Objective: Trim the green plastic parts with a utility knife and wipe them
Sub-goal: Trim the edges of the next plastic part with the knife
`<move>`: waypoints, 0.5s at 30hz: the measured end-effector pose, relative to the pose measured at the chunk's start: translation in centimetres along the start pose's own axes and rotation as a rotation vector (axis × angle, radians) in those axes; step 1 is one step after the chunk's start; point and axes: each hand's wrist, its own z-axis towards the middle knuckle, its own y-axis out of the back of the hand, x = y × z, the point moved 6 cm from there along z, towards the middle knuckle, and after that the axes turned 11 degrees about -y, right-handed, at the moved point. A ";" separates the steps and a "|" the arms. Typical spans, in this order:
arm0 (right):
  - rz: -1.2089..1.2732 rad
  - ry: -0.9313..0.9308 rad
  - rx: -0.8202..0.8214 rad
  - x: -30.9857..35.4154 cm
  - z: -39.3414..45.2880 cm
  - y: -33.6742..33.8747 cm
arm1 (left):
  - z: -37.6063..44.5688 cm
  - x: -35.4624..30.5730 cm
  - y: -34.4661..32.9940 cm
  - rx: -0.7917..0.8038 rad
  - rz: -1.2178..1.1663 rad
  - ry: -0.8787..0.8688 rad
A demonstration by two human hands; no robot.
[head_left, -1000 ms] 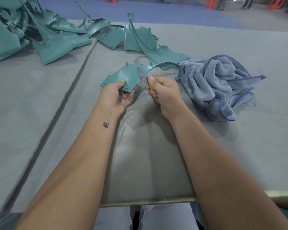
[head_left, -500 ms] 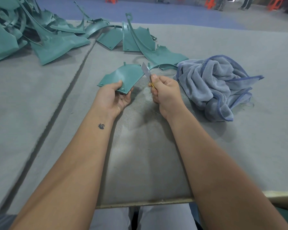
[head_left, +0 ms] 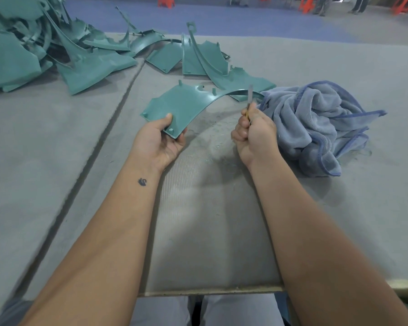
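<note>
soft even overhead light, faint shadows under the forearms on the worktop [head_left: 222,231], no glare, wide-angle bending at the edges, slight blur at lower corners

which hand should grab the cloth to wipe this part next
Probably the right hand: it sits right beside the blue cloth, though it grips the utility knife. The left hand holds the green part.

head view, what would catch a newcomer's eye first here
First, the green plastic part held at its near corner by the left hand, with the utility knife blade raised in the right hand at the part's curved strip. Next, the crumpled blue towel on the right and the pile of green parts far left.
</note>
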 end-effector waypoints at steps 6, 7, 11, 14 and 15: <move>-0.006 -0.026 0.008 -0.1 -0.1 -0.1 | 0.3 -0.4 -0.1 0.067 0.019 -0.023; -0.004 -0.030 0.003 -0.1 -0.1 -0.2 | 0.3 -0.6 0.0 0.085 0.048 -0.032; 0.026 -0.047 -0.004 0.1 0.0 -0.3 | 0.4 -1.8 0.4 0.134 0.164 -0.059; 0.011 -0.047 -0.015 0.1 -0.1 -0.3 | 0.3 -2.2 0.6 0.152 0.195 -0.060; 0.003 -0.049 -0.015 0.1 -0.1 -0.3 | 0.2 -2.2 0.6 0.165 0.198 -0.061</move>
